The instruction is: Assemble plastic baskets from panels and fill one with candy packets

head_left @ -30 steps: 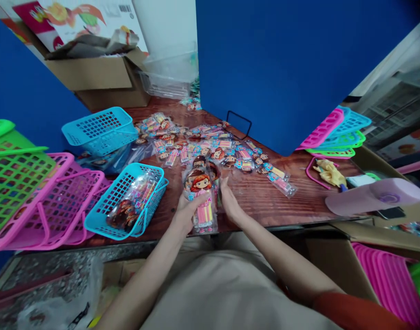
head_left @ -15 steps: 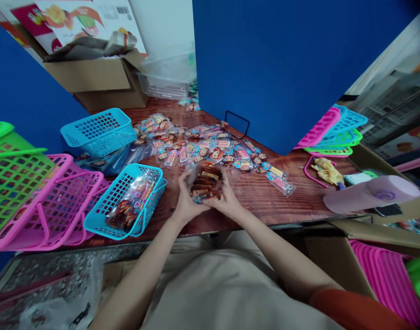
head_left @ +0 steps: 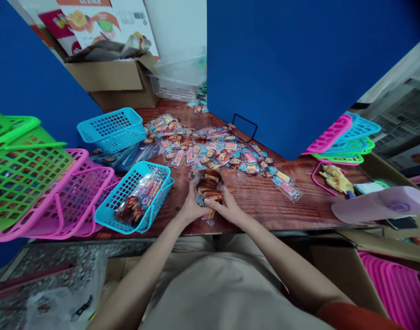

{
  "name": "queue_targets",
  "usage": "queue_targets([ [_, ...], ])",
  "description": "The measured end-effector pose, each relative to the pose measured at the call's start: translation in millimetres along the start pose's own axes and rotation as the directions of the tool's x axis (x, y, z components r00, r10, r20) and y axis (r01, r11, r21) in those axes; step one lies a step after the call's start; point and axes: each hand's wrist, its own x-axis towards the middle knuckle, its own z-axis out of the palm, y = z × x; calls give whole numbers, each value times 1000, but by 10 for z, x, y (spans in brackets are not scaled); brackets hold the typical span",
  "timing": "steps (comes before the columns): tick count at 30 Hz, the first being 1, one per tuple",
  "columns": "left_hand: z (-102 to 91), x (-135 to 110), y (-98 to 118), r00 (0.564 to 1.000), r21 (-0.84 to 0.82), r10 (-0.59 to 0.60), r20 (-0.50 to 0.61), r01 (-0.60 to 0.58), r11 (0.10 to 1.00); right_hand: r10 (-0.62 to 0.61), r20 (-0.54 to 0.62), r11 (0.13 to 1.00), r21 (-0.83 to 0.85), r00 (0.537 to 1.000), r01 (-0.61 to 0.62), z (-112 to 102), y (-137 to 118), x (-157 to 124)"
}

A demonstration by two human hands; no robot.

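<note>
Between my two hands is a bundle of clear plastic packets (head_left: 209, 185) printed with brown-haired cartoon dolls, held over the table near its front edge. My left hand (head_left: 192, 205) grips the bundle's left side. On the other side, my right hand (head_left: 229, 206) clasps it, with the thumb across the front packet. Beyond the hands lies a spread pile of similar packets (head_left: 210, 149), with pink and yellow sticks showing inside some. To the left, a blue basket (head_left: 105, 219) holds a filled clear bag (head_left: 141, 197) of such packets.
Green baskets (head_left: 27, 174) and pink baskets (head_left: 82, 192) crowd the left. Another blue basket (head_left: 113, 130) sits behind, near a cardboard box (head_left: 103, 78). A blue panel (head_left: 282, 73) rises at the back. At right are a lilac bottle (head_left: 371, 204) and a yellow cloth (head_left: 335, 178).
The bundle has come slightly closer to me and tilted, so the front packet's doll face and lower end now show. Both hands keep hold. The view has shifted a little left.
</note>
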Motion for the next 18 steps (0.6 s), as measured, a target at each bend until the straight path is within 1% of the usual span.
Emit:
queue_targets([
  [3,11,7,20,999,-15,-16,-36,15,1000,-9,52,997,-82,999,13,-137,-49,34],
  [5,34,23,39,998,-14,-10,-63,9,1000,-36,25,993,-116,999,39,-244,-108,71],
  [6,51,34,46,998,-18,-8,-69,7,1000,-52,2,994,-100,999,52,-284,-139,92],
  [8,97,54,55,998,-41,-12,-65,10,999,-56,-25,998,-3,998,56,-314,-192,127],
  [11,170,74,77,998,-84,-26,-64,20,996,0,-48,984,177,999,8,-229,-238,143],
  [14,191,86,178,997,-85,-18,-76,11,996,59,-161,962,272,985,-14,-87,-260,103],
  [16,164,90,306,997,-1,-12,-81,12,1000,103,-235,953,301,966,-28,-24,-267,44],
  [18,124,84,450,996,161,-43,-84,56,985,147,-302,947,319,942,-45,0,-251,-33],
])
